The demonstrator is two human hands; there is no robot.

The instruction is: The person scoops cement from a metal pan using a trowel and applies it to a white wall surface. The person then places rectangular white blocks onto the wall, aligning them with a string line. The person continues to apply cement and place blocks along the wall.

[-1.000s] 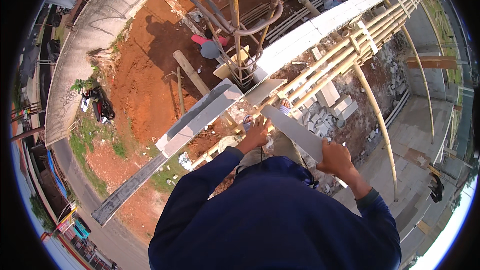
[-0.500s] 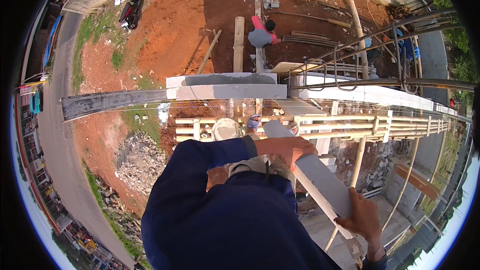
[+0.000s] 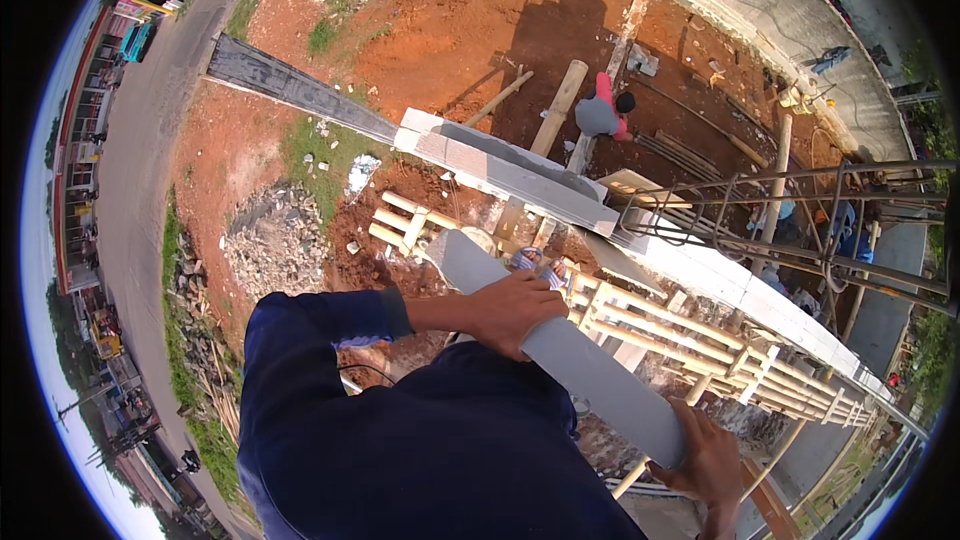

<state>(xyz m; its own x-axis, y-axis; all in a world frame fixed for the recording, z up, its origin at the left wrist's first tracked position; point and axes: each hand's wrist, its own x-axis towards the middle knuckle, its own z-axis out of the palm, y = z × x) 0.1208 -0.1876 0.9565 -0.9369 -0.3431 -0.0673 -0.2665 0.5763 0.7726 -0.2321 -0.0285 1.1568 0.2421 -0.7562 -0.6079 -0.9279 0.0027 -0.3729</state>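
Note:
A long grey lightweight concrete block (image 3: pixel 610 380) is held slantwise in front of my body. Wrapped over its upper edge towards the far end is my left hand (image 3: pixel 510 315). My right hand (image 3: pixel 703 455) grips the near right end, thumb on one side and fingers on the other. Beyond the held block runs a wall of white blocks (image 3: pixel 720 275). On the wall sits another block (image 3: pixel 480 168), with a grey strip of wet-looking mortar (image 3: pixel 510 154) beside it. My sandalled feet (image 3: pixel 527 258) show past the held block, on bamboo scaffolding (image 3: pixel 690 325).
A round tub (image 3: pixel 481 238) is partly hidden behind the held block. Steel rebar (image 3: pixel 800 210) juts in from the right. A co-worker in a pink and grey top (image 3: pixel 600 115) is on the ground beyond the wall. A rubble heap (image 3: pixel 275 250) lies to the left.
The view has turned, so the wall now slants down to the right. The held block has swung to the left relative to the wall and shows more of its broad grey face. Both hands keep hold.

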